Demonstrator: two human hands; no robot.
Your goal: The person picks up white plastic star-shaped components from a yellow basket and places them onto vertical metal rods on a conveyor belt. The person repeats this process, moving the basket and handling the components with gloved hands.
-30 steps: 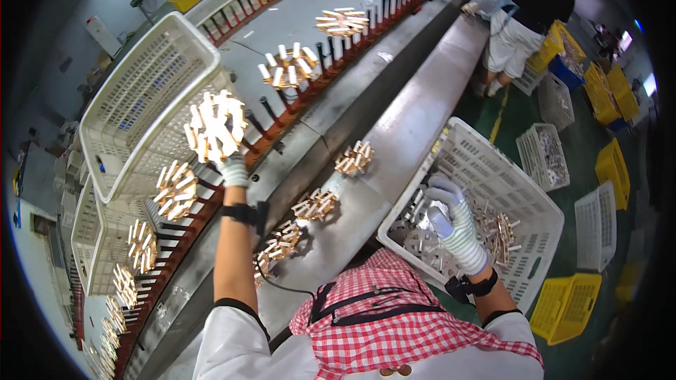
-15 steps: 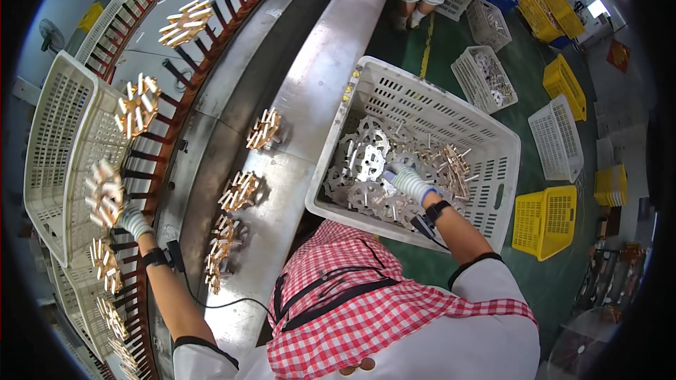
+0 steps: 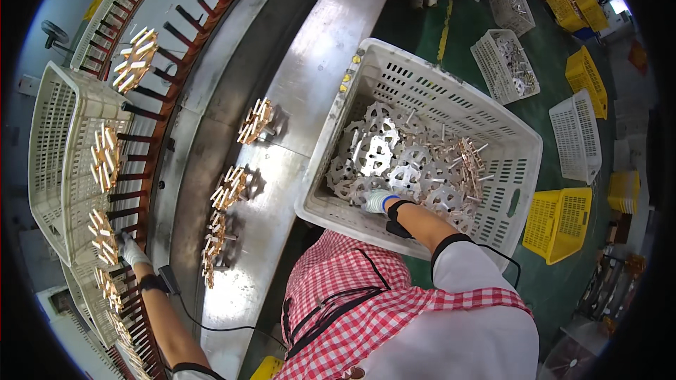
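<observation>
My left hand (image 3: 132,249), in a pale glove, is beside a copper-coloured metal piece with several pale rods (image 3: 103,237) on the peg conveyor; its fingertips are partly hidden, so a grip cannot be made out. Inside the white perforated crate (image 3: 451,69), my right hand (image 3: 377,201) wears a matching glove and touches the silver metal plates with cut-outs (image 3: 373,153) near the wall closest to me. Its fingers are hard to see among the plates. Copper-toned rodded pieces (image 3: 468,162) lie at the crate's right side.
Dark pegs on a curved red-brown rail (image 3: 158,119) run along the left, several bearing rodded pieces. More such pieces (image 3: 229,188) lie on the steel ledge (image 3: 310,63). A white crate (image 3: 46,162) stands beyond the rail. White and yellow crates (image 3: 556,222) stand on the green floor.
My view has shifted slightly. My left hand has come down and nearer along the rail. My right hand has moved left and nearer me within the crate. The blurred rodded piece now looks sharp.
</observation>
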